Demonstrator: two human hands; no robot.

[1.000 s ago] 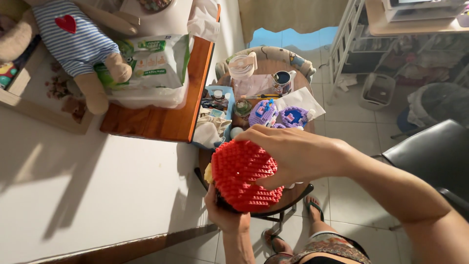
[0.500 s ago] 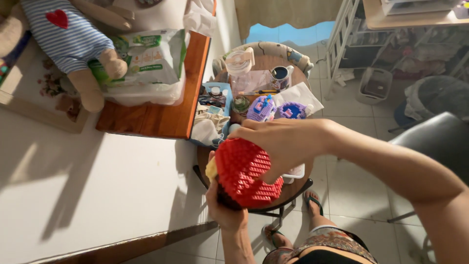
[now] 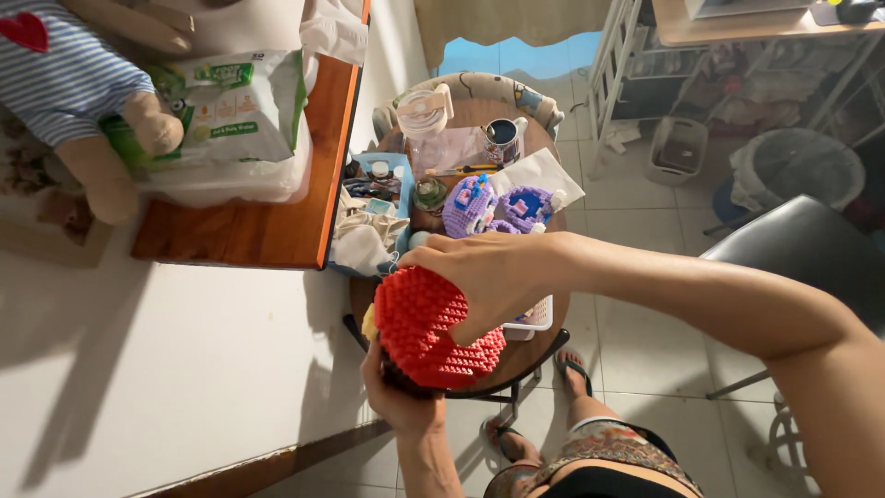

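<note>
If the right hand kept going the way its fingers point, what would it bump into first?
The right hand reaches leftward, fingers already on the red block model, so that comes first. Beyond it probably lies the white surface, though depth is hard to judge.

A home: stuffed toy (image 3: 69, 101), cluttered round side table (image 3: 544, 341) (tiled floor).
</note>
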